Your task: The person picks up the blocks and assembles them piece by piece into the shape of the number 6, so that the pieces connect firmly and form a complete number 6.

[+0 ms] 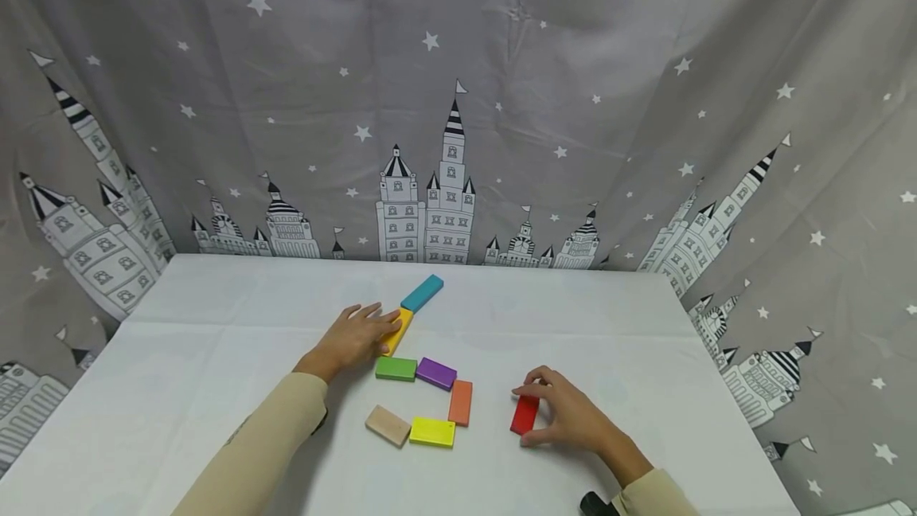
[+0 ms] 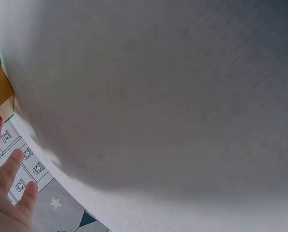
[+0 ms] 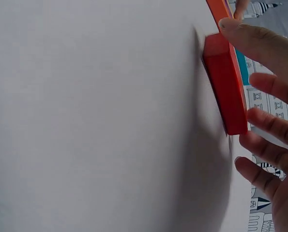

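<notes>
My left hand point(image 1: 354, 341) grips an amber block point(image 1: 397, 331), thumb by its near end and fingers over its upper part. In the left wrist view, part of this amber block point(image 2: 0, 87) shows at the left edge above spread fingers. My right hand point(image 1: 569, 412) spans a red block point(image 1: 526, 414) lengthwise, thumb at the near end and fingertips at the far end. The red block point(image 3: 226, 87) lies on the white table in the right wrist view. A teal block point(image 1: 423, 293) meets the amber block's far end; a green block point(image 1: 396, 369) lies by its near end.
Purple point(image 1: 436, 373), orange point(image 1: 461, 403), bright yellow point(image 1: 432, 432) and plain wood blocks point(image 1: 388, 425) continue the curved row from the green one. The white table point(image 1: 236, 341) is backed by a grey curtain point(image 1: 501, 62) printed with castles and stars.
</notes>
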The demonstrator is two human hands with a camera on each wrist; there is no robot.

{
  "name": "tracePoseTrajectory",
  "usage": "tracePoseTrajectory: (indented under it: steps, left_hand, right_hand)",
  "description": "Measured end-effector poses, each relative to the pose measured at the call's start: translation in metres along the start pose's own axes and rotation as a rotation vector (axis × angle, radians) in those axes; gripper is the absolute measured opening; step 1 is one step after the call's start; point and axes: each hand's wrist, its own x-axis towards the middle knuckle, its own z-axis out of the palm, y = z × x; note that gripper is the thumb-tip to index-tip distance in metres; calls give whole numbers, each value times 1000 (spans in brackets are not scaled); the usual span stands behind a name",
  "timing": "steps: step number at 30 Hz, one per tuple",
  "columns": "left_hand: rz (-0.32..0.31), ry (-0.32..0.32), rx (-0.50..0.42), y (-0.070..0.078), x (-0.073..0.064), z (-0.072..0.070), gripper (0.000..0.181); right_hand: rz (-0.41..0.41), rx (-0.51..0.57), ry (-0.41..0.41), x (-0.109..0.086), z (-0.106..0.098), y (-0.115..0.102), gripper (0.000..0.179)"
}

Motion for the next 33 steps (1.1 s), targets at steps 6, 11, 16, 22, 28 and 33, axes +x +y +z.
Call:
tracePoseTrajectory:
  steps: [6, 11, 16, 22, 28, 33]
  left_hand:
    - [-7, 1, -3, -1, -1, 0, 56]
    - [-12, -4, -3, -1, 0, -2, 56]
    - [-10, -12, -13, -1, -1, -3, 55]
    - [-14, -18, -19, -1, 0, -3, 55]
    - [0, -13, -2, -2, 1, -2, 54]
    - [8, -10, 35, -2, 3, -1, 55]
  right_hand:
    - [43, 12, -5, -4, 2, -4, 55]
    - [60, 11, 7, -5, 3, -4, 55]
    - [65, 21, 26, -6, 7, -2, 53]
    - [41, 26, 26, -3, 7, -4, 49]
    - [-4, -1, 34, 6, 3, -9, 48]
    - [-4, -1, 23, 18, -2, -18, 50]
